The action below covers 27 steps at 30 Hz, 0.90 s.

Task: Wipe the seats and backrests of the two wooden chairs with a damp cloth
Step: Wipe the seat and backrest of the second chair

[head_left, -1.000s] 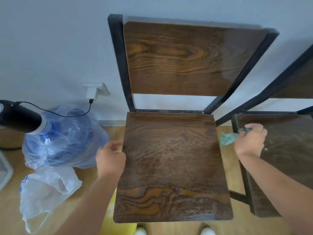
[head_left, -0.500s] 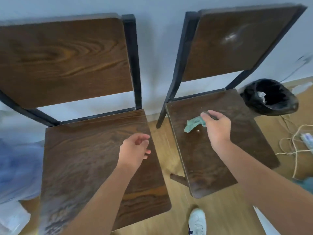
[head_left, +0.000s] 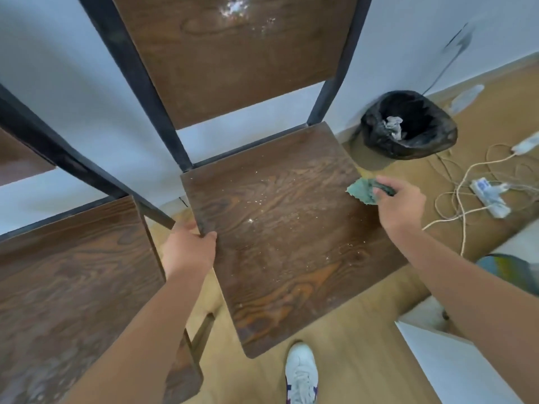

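Two dark wooden chairs with black metal frames stand against a pale wall. The right chair's seat (head_left: 280, 237) fills the middle, speckled with pale dust, and its backrest (head_left: 233, 53) carries a whitish smear near the top. My left hand (head_left: 188, 249) grips the left edge of that seat. My right hand (head_left: 399, 202) holds a crumpled green cloth (head_left: 363, 189) at the seat's right edge. The left chair's seat (head_left: 73, 287) lies at the lower left, with only a corner of its backrest (head_left: 17, 158) showing.
A bin lined with a black bag (head_left: 408, 126) stands on the wooden floor just right of the chair. A white power strip (head_left: 490, 196) and tangled cords lie further right. A white shoe (head_left: 300, 374) is below the seat, white furniture (head_left: 455, 365) at lower right.
The view swung right so the right chair is centred. My left hand left the left chair and gripped the right seat's left edge. My right hand carried the cloth to the seat's right edge.
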Available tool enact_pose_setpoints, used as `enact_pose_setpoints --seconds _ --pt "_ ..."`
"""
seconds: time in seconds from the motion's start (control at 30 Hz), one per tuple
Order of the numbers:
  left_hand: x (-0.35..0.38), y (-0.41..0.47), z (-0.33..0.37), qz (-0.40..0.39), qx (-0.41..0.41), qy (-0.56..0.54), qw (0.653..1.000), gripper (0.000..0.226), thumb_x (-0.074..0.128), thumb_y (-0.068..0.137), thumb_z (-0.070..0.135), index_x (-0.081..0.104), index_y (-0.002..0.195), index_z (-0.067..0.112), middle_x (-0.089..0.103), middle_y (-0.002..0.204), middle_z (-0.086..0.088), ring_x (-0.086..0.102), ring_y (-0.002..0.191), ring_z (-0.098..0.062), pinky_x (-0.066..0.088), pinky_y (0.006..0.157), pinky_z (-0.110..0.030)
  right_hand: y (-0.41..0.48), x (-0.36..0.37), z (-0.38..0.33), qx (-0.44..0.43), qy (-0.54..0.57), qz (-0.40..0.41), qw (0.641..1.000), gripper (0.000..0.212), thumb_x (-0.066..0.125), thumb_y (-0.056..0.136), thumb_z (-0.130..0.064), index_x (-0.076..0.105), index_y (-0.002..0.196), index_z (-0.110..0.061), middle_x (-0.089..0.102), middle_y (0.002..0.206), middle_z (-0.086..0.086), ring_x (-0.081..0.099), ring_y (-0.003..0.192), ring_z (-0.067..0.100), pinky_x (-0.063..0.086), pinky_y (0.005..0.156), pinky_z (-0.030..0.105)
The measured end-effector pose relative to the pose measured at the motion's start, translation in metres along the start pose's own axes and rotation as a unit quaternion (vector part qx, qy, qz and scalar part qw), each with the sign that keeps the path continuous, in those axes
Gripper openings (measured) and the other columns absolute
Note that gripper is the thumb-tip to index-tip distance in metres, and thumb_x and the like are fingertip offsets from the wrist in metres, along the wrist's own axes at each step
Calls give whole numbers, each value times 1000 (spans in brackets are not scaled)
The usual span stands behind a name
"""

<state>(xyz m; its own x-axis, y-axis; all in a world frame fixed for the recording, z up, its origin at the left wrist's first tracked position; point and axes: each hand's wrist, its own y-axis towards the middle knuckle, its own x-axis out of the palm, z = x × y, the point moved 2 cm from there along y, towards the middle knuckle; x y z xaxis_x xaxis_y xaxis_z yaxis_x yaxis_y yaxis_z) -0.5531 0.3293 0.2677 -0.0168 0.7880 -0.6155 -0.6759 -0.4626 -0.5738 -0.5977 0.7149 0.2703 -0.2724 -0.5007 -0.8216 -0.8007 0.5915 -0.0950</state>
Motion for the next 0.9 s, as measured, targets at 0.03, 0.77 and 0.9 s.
enact_pose_setpoints --seconds 0.03,0.77,0.9 --pt "1 1 0 -7 -10 -1 1000 54 76 96 26 59 146 13 68 83 3 74 85 -31 64 83 -46 -9 7 6 -11 -7 -3 1000 27 68 96 -10 74 122 -14 73 120 5 67 110 23 42 93 19" --pt "-24 -8 -34 -43 -41 -21 998 40 50 103 34 65 139 22 71 124 -6 69 114 -33 57 104 -53 -234 101 -58 -431 -20 -213 877 28 61 88 -2 70 114 -4 65 111 11 60 101 24 61 78 35" --pt "-4 -13 -35 -63 -46 -36 996 39 50 107 35 61 143 23 69 126 -7 67 114 -33 56 105 -54 -158 50 1 -353 -112 -103 923 21 72 80 7 71 101 7 65 102 23 66 92 38 62 72 41"
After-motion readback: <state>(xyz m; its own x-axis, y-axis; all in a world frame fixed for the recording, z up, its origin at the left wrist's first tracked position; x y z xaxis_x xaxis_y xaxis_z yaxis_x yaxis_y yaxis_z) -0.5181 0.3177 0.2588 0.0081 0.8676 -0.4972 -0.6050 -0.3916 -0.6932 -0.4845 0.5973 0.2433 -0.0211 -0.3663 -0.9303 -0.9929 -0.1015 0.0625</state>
